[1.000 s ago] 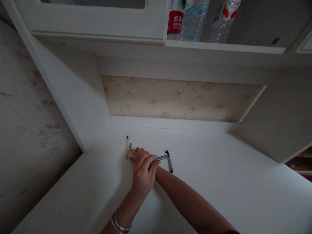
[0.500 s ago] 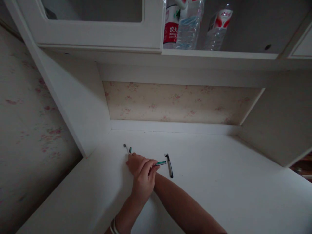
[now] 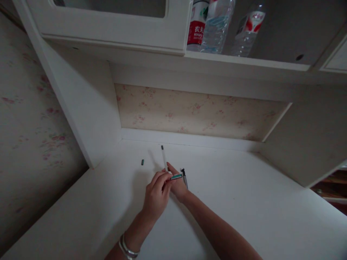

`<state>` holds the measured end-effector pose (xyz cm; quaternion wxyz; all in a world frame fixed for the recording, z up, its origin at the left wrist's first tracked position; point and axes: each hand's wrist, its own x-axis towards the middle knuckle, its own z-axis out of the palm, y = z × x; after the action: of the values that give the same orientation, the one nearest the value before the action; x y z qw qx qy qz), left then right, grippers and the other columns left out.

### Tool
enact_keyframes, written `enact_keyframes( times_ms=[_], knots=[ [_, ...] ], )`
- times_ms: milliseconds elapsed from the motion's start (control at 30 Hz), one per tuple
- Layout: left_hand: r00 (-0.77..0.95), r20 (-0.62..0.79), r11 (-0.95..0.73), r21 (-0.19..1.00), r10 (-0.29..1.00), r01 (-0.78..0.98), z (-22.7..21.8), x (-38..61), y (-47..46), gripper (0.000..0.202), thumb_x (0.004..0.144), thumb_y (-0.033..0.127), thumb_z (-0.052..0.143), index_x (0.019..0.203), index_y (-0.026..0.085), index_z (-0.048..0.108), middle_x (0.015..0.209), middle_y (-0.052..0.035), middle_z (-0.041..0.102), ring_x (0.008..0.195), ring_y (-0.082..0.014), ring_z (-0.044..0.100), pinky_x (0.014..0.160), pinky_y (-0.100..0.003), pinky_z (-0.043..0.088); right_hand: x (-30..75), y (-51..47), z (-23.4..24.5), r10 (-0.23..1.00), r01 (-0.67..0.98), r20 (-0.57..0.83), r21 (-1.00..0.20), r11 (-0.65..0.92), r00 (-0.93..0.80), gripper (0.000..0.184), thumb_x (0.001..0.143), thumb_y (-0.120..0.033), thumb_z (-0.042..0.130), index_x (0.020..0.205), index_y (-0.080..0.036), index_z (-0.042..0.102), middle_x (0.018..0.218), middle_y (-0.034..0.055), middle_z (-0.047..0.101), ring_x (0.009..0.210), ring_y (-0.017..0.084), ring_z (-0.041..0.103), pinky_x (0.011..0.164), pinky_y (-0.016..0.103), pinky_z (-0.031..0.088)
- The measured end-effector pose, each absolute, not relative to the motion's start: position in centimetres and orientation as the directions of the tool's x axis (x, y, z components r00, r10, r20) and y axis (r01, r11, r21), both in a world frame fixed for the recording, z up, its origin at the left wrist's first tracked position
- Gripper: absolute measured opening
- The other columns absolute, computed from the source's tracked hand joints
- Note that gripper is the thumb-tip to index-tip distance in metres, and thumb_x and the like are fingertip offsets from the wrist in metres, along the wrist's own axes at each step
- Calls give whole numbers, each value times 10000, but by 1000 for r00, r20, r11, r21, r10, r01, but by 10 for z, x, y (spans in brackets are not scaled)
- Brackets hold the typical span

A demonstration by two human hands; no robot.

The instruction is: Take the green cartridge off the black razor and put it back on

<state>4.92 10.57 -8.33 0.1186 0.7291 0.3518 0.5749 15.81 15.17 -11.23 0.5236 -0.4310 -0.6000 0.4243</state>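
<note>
My left hand [image 3: 156, 190] pinches a narrow green strip with dark edges [image 3: 176, 177] between thumb and fingertips. Just behind it, partly covered, my right hand [image 3: 179, 186] is closed on a thin white stick with a dark tip [image 3: 163, 157], which points up and away from me. A small green-and-dark piece [image 3: 142, 162] lies on the white desktop [image 3: 230, 216], left of both hands. Beyond my right wrist lies a slim black-and-grey handle-like object [image 3: 184, 175], its lower part hidden by that hand.
Above the desk, a cabinet shelf [image 3: 271, 62] holds clear plastic bottles [image 3: 217, 30], one with a red label [image 3: 195, 33]. White side panels [image 3: 81, 97] bound the desk, and flowered wallpaper [image 3: 173, 112] shows at the back.
My right hand has lifted the white stick off the desk and come right, from beyond my left hand to beside it. My left hand still pinches the green strip. The view has shifted slightly.
</note>
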Motion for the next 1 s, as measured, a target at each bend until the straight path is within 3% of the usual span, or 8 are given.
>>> enact_keyframes(
  times_ms=[133, 267, 367, 533, 633, 700, 800, 1000],
  knots=[
    [123, 717, -705, 613, 686, 355, -84, 52, 104, 107, 900, 213, 502, 965, 181, 580, 900, -56, 575, 813, -150, 583, 707, -240, 489, 197, 116, -104, 996, -314, 64, -946, 79, 59, 565, 677, -222, 620, 1220, -210, 464, 925, 21, 548, 620, 136, 568, 554, 248, 436],
    [142, 705, -697, 612, 695, 374, -87, 56, 104, 95, 900, 236, 516, 951, 182, 575, 876, -45, 570, 759, -135, 570, 671, -230, 469, 228, 87, -104, 995, -444, -8, -895, 37, 99, 430, 623, -133, 617, 1042, -206, 559, 833, -17, 522, 587, 113, 531, 544, 226, 406],
    [144, 697, -687, 612, 703, 392, -90, 58, 105, 95, 899, 248, 522, 948, 186, 573, 871, -40, 572, 730, -127, 563, 649, -226, 460, 240, 78, -111, 978, -486, -81, -874, 24, 193, 406, 573, -98, 598, 963, -208, 569, 730, -41, 487, 509, 78, 410, 452, 181, 319],
    [126, 690, -670, 617, 713, 414, -93, 60, 107, 102, 894, 263, 530, 931, 182, 579, 856, -39, 570, 703, -125, 555, 621, -223, 453, 238, 73, -114, 990, -473, -35, -880, 36, 140, 444, 619, -110, 575, 1051, -216, 564, 693, -46, 435, 478, 64, 273, 419, 169, 192],
    [123, 683, -663, 625, 720, 412, -94, 60, 107, 102, 895, 257, 523, 934, 182, 581, 850, -37, 566, 693, -122, 551, 606, -218, 451, 230, 70, -116, 998, -408, 10, -912, 35, 64, 227, 795, -269, 587, 1004, -180, 598, 624, -51, 355, 473, 75, 247, 424, 191, 189],
    [121, 683, -662, 626, 721, 412, -94, 59, 108, 98, 893, 251, 525, 933, 183, 582, 853, -35, 565, 687, -120, 550, 602, -215, 452, 227, 69, -120, 997, -353, 28, -934, 50, 68, 267, 868, -413, 548, 921, -160, 616, 613, -44, 343, 485, 83, 266, 430, 203, 203],
    [112, 684, -659, 625, 721, 419, -94, 58, 108, 102, 893, 251, 522, 941, 185, 582, 862, -37, 565, 691, -123, 554, 608, -218, 458, 226, 70, -124, 996, -291, 23, -956, 47, 85, 388, 883, -525, 511, 848, -152, 615, 613, -32, 367, 503, 90, 295, 438, 209, 219],
    [101, 683, -649, 623, 723, 436, -93, 57, 109, 113, 903, 256, 503, 954, 191, 580, 868, -37, 565, 709, -128, 564, 625, -223, 462, 224, 69, -122, 997, -186, 50, -981, 59, 56, 405, 851, -561, 548, 793, -160, 559, 566, -47, 365, 473, 83, 297, 421, 206, 200]
  ],
)
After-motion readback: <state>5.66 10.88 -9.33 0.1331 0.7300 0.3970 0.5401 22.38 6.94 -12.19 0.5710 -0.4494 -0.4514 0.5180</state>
